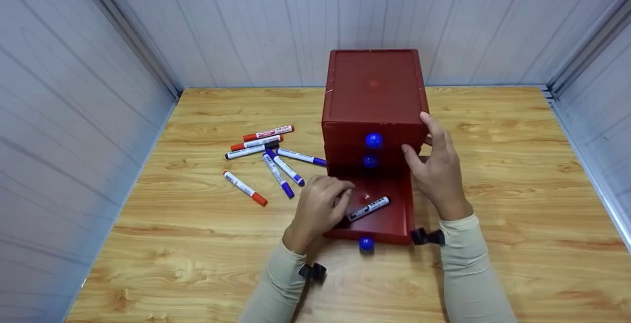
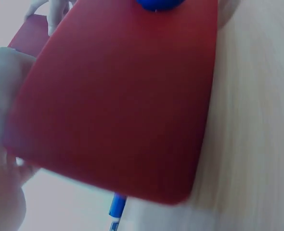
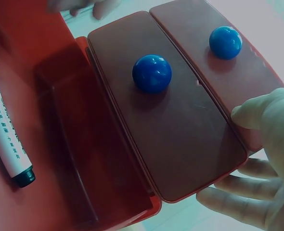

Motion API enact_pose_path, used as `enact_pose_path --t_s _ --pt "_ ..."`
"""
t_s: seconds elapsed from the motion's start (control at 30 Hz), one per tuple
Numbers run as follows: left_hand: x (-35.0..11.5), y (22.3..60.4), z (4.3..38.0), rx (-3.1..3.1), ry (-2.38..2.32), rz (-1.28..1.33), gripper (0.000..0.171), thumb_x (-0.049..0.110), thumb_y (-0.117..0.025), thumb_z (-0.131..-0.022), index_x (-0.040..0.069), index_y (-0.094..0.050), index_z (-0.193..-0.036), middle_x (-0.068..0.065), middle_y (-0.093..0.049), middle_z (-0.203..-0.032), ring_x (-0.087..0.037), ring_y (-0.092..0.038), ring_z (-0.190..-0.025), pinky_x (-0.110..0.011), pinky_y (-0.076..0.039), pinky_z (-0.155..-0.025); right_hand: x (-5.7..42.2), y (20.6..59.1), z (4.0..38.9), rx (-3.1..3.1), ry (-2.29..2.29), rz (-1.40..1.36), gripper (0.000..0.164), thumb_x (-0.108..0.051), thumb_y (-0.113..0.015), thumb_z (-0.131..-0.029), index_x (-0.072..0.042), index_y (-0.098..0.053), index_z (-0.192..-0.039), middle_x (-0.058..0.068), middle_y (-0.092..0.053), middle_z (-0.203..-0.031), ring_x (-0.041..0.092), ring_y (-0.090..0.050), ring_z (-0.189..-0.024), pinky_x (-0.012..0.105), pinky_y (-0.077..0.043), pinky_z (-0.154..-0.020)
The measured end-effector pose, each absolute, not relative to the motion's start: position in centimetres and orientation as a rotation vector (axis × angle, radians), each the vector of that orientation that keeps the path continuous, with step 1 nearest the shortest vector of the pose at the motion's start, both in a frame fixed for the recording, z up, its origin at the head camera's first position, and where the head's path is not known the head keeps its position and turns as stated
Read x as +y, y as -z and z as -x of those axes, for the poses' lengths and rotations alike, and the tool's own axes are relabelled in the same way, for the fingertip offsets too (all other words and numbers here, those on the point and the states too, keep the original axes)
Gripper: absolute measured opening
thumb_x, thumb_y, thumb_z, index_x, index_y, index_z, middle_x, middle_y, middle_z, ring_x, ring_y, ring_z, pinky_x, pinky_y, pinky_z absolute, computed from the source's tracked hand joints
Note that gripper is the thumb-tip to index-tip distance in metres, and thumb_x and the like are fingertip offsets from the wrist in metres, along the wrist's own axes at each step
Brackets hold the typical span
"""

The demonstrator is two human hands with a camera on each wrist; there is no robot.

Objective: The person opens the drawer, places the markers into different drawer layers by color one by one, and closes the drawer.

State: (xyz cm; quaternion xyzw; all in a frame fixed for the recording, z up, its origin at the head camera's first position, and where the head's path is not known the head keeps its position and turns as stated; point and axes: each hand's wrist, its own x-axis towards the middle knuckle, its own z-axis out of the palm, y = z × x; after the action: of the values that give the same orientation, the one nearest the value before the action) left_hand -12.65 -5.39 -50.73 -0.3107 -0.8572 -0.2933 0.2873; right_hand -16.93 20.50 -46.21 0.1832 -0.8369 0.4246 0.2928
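A red drawer cabinet point(image 1: 377, 89) with round blue knobs stands on the table, its bottom drawer point(image 1: 408, 204) pulled out. Inside that drawer lies a white marker point(image 1: 370, 208) with a black end, also seen in the right wrist view. My left hand point(image 1: 320, 204) is over the drawer's left side, fingers loosely bent, beside the marker and hiding its near end; no object shows in its fingers. At the cabinet's right front corner is my right hand point(image 1: 438, 170), thumb point(image 3: 250, 113) against the drawer fronts and fairly straight fingers along the side.
Several loose markers lie left of the cabinet, among them a red-capped marker point(image 1: 245, 188) and a blue-capped marker point(image 1: 278, 175). One blue marker point(image 1: 300, 156) reaches up to the cabinet's side. Pale panel walls point(image 1: 256, 27) enclose the wooden table point(image 1: 197, 244).
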Motion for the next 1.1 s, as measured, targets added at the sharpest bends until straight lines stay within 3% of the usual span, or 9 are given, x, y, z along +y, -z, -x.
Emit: enact_pose_path --t_s 0.6,0.77,1.1 --pt "-10.8 51.3 13.2 -2.249 0.94 0.722 0.012 0.006 -0.065 -0.09 0.007 -0.076 -0.095 -0.001 -0.07 -0.081 -0.017 -0.065 -0.074 -0.036 -0.052 -0.068 20.7 46.1 16.9 -2.225 -1.184 -0.498 0.066 -0.01 -0.068 -0.094 -0.021 -0.038 -0.151 0.018 -0.051 -0.136 0.034 -0.063 -0.107 0.046 -0.059 -0.068" --pt "-13.3 51.0 14.0 -2.301 1.159 0.601 0.014 0.002 -0.062 -0.092 0.001 -0.074 -0.098 -0.005 -0.072 -0.085 -0.014 -0.066 -0.075 -0.035 -0.054 -0.068 20.7 46.2 16.9 -2.232 -1.187 -0.481 0.066 -0.01 -0.069 -0.094 -0.021 -0.038 -0.152 0.017 -0.05 -0.138 0.033 -0.063 -0.108 0.043 -0.059 -0.07" --pt "-16.6 51.0 14.9 -2.605 1.023 0.256 0.014 0.009 -0.063 -0.095 0.005 -0.075 -0.101 -0.004 -0.071 -0.092 -0.016 -0.065 -0.083 -0.036 -0.053 -0.076 20.7 46.3 16.9 -2.244 -1.187 -0.48 0.067 -0.009 -0.069 -0.094 -0.021 -0.037 -0.152 0.017 -0.051 -0.134 0.033 -0.062 -0.109 0.042 -0.059 -0.07"
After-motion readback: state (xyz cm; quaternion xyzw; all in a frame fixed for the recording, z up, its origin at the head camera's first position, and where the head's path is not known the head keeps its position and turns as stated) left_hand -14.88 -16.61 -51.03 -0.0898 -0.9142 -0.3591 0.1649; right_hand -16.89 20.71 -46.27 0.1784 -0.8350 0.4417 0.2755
